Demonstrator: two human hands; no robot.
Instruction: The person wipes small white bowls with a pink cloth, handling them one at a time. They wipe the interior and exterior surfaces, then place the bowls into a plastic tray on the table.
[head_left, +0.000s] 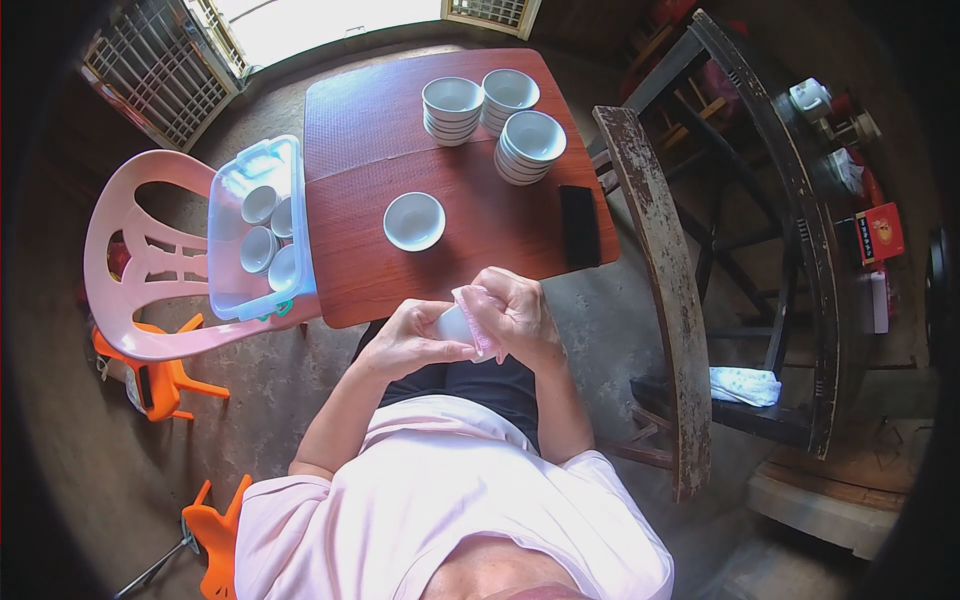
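Observation:
My left hand (409, 341) grips a white bowl (454, 327) just off the table's near edge, above my lap. A pink cloth (480, 319) is pressed to the bowl's rim and inside by my right hand (517, 315). Much of the bowl is hidden by the cloth and fingers. A single white bowl (414, 221) stands upright on the reddish-brown table (360, 262). Farther back are three stacks of white bowls: one at left (452, 109), one behind (511, 97) and one nearer on the right (531, 146).
Left of the table, a clear plastic bin (225, 300) holds several small white bowls on a pink plastic chair (112, 225). A black flat object (579, 225) lies at the table's right edge. A worn wooden bench (660, 262) stands right, orange stools (169, 382) at left.

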